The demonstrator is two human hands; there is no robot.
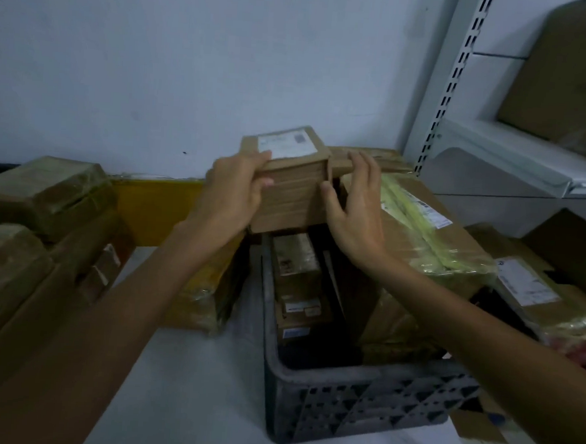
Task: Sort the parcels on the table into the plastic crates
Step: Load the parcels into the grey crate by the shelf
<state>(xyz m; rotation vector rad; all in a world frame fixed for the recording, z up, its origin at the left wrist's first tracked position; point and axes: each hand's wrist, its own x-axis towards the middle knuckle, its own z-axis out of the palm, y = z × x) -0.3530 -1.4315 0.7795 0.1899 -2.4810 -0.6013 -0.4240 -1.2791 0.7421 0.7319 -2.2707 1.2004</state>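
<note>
A brown cardboard parcel [288, 184] with a white label on top is held above the far end of a dark grey plastic crate [359, 397]. My left hand [233, 192] grips the parcel's left edge, fingers curled over its top and front. My right hand [356, 205] touches its right side with the thumb on the front face and the fingers spread and fairly straight. Inside the crate stand several parcels [296, 283] on edge. A large box with yellow tape [431, 237] leans over the crate's right side.
Taped brown parcels [43, 192] are stacked at the left on the white table [190, 370]. A yellow mailer [152, 203] lies behind my left forearm. More labelled parcels [534, 288] lie at the right. White metal shelving [495, 145] with cardboard stands at the back right.
</note>
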